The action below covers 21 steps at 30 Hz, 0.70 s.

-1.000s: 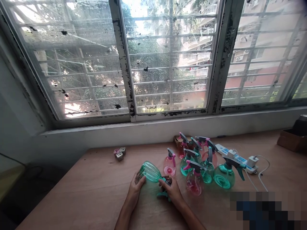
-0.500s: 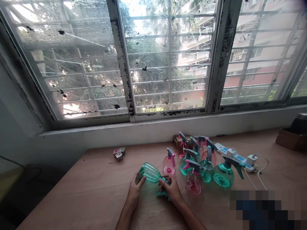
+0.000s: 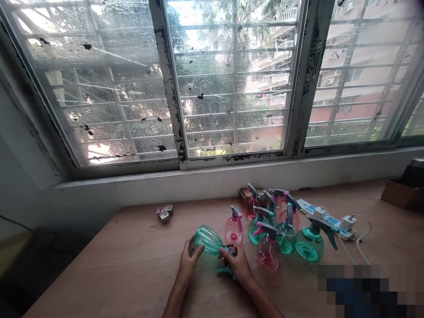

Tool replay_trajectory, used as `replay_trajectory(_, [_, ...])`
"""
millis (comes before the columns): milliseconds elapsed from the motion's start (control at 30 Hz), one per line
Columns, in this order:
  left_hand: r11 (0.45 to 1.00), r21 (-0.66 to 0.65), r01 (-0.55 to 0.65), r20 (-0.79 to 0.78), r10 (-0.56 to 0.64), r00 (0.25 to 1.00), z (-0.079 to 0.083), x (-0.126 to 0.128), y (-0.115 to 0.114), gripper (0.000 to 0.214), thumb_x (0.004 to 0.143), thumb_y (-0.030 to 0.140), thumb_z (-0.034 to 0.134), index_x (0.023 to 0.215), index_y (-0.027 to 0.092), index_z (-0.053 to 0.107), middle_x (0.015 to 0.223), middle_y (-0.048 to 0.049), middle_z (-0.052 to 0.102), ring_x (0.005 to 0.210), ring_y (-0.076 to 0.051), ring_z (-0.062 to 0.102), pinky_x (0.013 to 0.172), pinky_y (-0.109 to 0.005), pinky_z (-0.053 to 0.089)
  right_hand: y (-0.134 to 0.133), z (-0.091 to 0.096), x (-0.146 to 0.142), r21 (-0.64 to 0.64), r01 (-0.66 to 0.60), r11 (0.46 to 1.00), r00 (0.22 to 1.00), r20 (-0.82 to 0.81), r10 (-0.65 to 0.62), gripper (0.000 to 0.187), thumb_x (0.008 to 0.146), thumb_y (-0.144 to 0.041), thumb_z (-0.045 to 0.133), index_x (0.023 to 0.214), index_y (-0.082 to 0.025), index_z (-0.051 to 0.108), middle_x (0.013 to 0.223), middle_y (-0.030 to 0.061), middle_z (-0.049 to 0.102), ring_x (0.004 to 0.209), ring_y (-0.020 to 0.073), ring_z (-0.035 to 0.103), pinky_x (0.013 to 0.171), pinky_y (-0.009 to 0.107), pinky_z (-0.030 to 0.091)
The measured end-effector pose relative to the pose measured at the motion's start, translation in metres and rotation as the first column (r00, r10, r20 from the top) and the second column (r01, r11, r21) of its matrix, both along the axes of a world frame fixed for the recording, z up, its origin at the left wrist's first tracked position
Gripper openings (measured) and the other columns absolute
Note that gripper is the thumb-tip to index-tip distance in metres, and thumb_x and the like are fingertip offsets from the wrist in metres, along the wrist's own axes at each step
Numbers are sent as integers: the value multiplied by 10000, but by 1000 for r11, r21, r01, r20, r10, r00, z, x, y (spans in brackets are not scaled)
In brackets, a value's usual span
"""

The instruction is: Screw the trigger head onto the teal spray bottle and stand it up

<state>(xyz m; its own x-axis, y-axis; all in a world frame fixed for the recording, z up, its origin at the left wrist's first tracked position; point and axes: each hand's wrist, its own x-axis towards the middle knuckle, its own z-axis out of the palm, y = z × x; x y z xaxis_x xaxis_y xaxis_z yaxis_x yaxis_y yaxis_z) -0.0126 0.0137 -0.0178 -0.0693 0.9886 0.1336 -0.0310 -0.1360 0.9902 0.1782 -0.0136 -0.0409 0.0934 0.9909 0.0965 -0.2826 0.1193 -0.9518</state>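
Observation:
A green see-through spray bottle [image 3: 208,239] lies on its side between my two hands, just above the table. My left hand [image 3: 191,260] grips its rounded base end. At the neck, my right hand [image 3: 236,261] is closed around the spray head, whose green trigger [image 3: 225,270] sticks out below the fingers. Part of the head is hidden by those fingers. Right of my hands, a pink spray bottle [image 3: 269,255] stands upright, with a smaller pink one [image 3: 234,227] behind the right hand. A large green spray bottle [image 3: 309,245] is farther right.
Several more pink and green spray bottles crowd together behind these. A white power strip [image 3: 326,216] with plugs and cables lies to their right. Small square blocks [image 3: 164,214] sit at the back left of the wooden table [image 3: 126,265]. A brown box [image 3: 402,192] stands far right.
Almost nothing differs. Both hands still hold the green spray bottle in the same grip, and the whole view has shifted very slightly.

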Motion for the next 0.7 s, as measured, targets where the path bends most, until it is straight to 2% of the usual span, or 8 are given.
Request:
replay_trajectory(100, [1000, 9, 28, -22, -28, 999, -1, -1, 2, 668, 632, 425, 832, 1216, 197, 601, 1309, -137, 646, 1211, -344, 605, 1042, -450, 454, 1, 1, 1, 5, -2, 1000, 1000, -7, 2, 363, 763, -477, 760, 838, -185, 558, 639, -2, 727, 448, 122, 624, 451, 243, 488])
replay_trajectory(233, [998, 19, 55, -36, -54, 998, 8, 0, -4, 679, 595, 381, 866, 1203, 202, 624, 1300, -130, 661, 1219, -338, 600, 1076, -440, 426, 3, -1, 2, 5, -15, 1000, 1000, -6, 15, 360, 774, -485, 747, 833, -183, 560, 647, 11, 737, 445, 126, 626, 442, 243, 479])
replay_trajectory(333, [997, 7, 82, -13, -82, 997, 19, 3, -13, 587, 692, 438, 797, 1200, 210, 613, 1283, -126, 677, 1214, -326, 612, 1028, -418, 475, 3, -3, 1, 3, -33, 999, 999, 2, 33, 359, 772, -479, 753, 837, -179, 567, 642, 12, 738, 450, 126, 628, 454, 243, 485])
replay_trajectory(433, [997, -19, 73, 11, -72, 997, 23, 4, -17, 482, 781, 481, 710, 1156, 199, 596, 1185, -130, 721, 1124, -318, 667, 951, -423, 524, 2, -4, 0, 6, -56, 998, 998, 13, 56, 363, 753, -469, 774, 833, -171, 583, 633, 12, 737, 456, 125, 629, 466, 240, 488])
replay_trajectory(567, [998, -30, 47, 24, -46, 999, 17, 4, -10, 496, 694, 476, 788, 1054, 190, 603, 1091, -121, 741, 1086, -328, 679, 944, -431, 526, 2, -2, 2, 9, -66, 998, 998, 13, 66, 374, 740, -481, 781, 827, -168, 595, 628, 12, 737, 465, 124, 633, 471, 232, 489])
replay_trajectory(700, [998, -7, 58, 47, -57, 997, 7, 3, -2, 644, 625, 460, 836, 1157, 199, 586, 1225, -134, 691, 1187, -331, 630, 1012, -431, 489, 4, -1, 5, 8, -51, 999, 999, -1, 51, 393, 747, -516, 761, 814, -175, 575, 625, 6, 730, 443, 117, 628, 452, 223, 470])
